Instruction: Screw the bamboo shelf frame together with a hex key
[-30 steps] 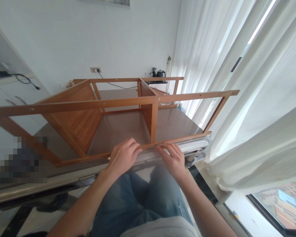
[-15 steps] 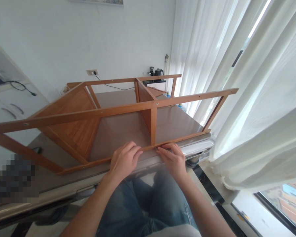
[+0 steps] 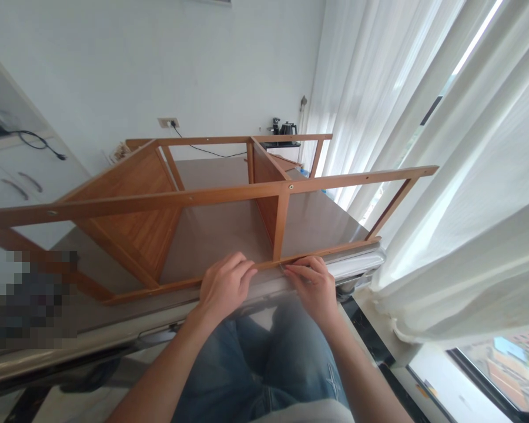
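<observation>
A brown wooden shelf frame (image 3: 247, 191) lies on its side on a glossy grey-brown table (image 3: 220, 235), with slanted and upright panels between its rails. My left hand (image 3: 227, 283) is closed on the near lower rail, left of the middle post, its thumb on the near side. Just right of that post, my right hand (image 3: 312, 288) is closed in a pinch at the same rail. A thin, small, light piece (image 3: 282, 267) shows at its fingertips, touching or very close to the rail; its kind is too small to tell.
White curtains (image 3: 423, 247) hang close on the right. Behind the frame, a black kettle (image 3: 287, 128) stands on a small stand, and a cord (image 3: 211, 154) runs from a wall socket (image 3: 168, 123). A white cabinet (image 3: 22, 182) is at left.
The view has shifted slightly, so the frame appears a little farther right. Both hands stay at the near lower rail; the right fingers have shifted slightly around the thin piece.
</observation>
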The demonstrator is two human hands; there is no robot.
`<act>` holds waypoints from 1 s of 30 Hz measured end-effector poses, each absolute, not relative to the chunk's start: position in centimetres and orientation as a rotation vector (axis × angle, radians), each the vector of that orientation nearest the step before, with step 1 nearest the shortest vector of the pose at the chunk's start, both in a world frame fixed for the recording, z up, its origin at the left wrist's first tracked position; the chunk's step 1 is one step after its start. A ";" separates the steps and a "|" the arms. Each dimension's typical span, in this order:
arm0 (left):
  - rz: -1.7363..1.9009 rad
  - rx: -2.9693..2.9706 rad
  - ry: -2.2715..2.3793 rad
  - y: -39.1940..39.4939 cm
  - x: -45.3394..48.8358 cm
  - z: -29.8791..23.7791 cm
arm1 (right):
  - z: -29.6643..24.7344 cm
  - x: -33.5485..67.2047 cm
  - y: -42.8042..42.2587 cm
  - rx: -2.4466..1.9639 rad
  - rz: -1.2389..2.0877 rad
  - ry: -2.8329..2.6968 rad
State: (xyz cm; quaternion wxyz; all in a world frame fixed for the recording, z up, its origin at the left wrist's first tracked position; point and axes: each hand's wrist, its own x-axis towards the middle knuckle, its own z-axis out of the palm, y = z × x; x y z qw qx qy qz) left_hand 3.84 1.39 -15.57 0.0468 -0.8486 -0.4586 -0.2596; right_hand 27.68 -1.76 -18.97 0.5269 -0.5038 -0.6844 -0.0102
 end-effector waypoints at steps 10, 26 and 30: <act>-0.791 -2.590 -1.353 -0.8 3.9 -15.5 | -20.3 27.2 -4.8 -1.235 -0.125 -1.608; -0.843 -2.575 -1.385 -0.8 3.7 -16.0 | -21.2 27.0 -5.0 -1.227 -0.203 -1.536; -0.854 -2.548 -1.400 -0.9 3.8 -16.1 | -21.3 26.5 -5.1 -1.234 -0.223 -1.501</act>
